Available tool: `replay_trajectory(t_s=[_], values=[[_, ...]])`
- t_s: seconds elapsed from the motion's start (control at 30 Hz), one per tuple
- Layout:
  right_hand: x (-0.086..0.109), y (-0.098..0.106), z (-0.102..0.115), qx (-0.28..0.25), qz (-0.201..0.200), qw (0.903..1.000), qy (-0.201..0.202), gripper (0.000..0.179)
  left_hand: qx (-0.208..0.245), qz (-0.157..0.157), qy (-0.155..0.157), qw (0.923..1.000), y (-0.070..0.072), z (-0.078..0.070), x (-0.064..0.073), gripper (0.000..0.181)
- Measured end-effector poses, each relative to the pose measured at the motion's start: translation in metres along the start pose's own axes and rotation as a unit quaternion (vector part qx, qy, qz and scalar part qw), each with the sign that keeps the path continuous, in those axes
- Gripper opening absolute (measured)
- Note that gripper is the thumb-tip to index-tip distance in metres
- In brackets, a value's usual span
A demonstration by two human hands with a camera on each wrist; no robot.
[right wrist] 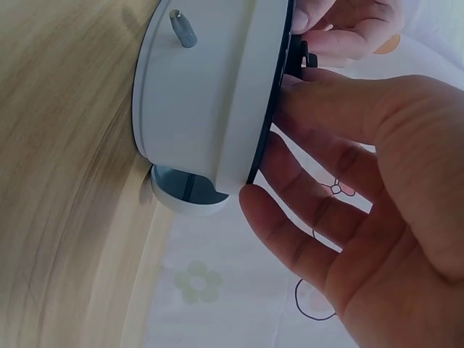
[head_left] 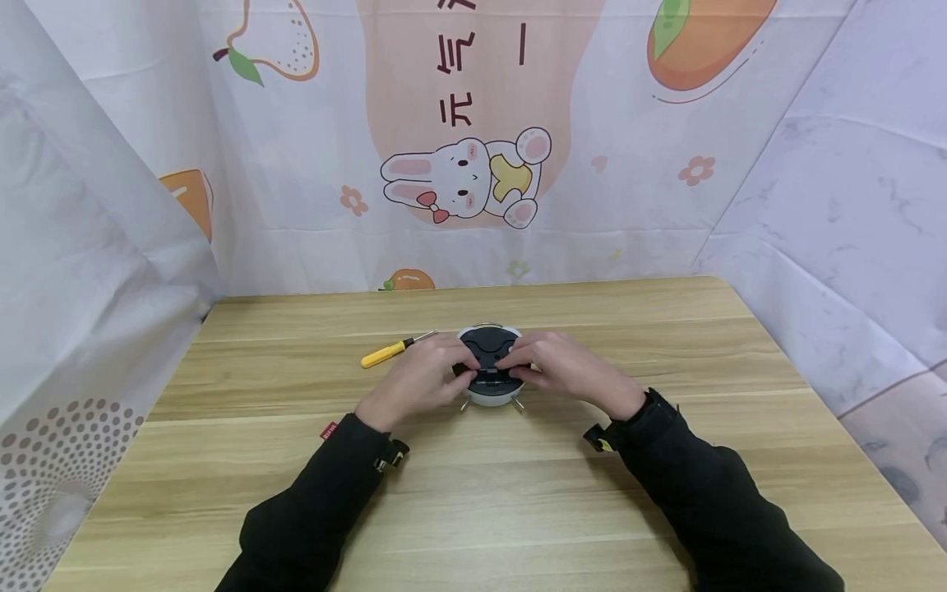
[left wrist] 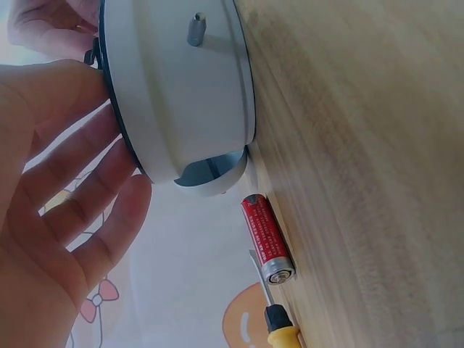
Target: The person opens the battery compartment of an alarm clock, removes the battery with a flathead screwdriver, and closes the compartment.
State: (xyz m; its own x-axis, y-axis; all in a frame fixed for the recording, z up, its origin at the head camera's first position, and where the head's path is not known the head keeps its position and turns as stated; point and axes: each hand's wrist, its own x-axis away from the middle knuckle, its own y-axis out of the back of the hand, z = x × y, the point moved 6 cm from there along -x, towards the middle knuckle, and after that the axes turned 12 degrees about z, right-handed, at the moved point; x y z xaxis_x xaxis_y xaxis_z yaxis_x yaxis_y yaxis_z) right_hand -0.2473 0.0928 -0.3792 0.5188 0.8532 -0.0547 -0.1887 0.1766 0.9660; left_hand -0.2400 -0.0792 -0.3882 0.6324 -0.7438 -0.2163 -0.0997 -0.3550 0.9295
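A round white alarm clock (head_left: 491, 400) with a black back (head_left: 488, 335) lies face down on the table, its metal feet toward the person. Over the lower back, both hands pinch at a small black battery cover, whose tab (right wrist: 308, 54) sticks up between them. The left hand (head_left: 425, 370) has thumb and forefinger tips close together at its left side. From the right, the right hand (head_left: 570, 372) does likewise. Both hands' other fingers rest along the clock's rim. Much of the cover is hidden by the fingertips.
A yellow-handled screwdriver (head_left: 385, 354) lies left of the clock, its shaft pointing toward it. Beside the screwdriver tip, a red battery (left wrist: 267, 235) lies on the wooden table (head_left: 503, 510). Printed cloth (head_left: 296, 181) hangs behind the table's far edge.
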Motion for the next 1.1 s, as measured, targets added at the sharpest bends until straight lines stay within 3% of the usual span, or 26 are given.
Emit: replay_trajectory(t_s=[0.33, 1.1], values=[[0.0024, -0.0002, 0.0026, 0.015, -0.002, 0.9998, 0.014, 0.024, 0.010, 0.017, -0.005, 0.9998, -0.0018, -0.0002, -0.0009, 0.009], [0.0019, -0.0027, 0.0017, -0.026, 0.012, 0.9994, 0.019, 0.021, 0.036, 0.036, -0.006, 0.9987, -0.0026, 0.0010, -0.0002, 0.014]])
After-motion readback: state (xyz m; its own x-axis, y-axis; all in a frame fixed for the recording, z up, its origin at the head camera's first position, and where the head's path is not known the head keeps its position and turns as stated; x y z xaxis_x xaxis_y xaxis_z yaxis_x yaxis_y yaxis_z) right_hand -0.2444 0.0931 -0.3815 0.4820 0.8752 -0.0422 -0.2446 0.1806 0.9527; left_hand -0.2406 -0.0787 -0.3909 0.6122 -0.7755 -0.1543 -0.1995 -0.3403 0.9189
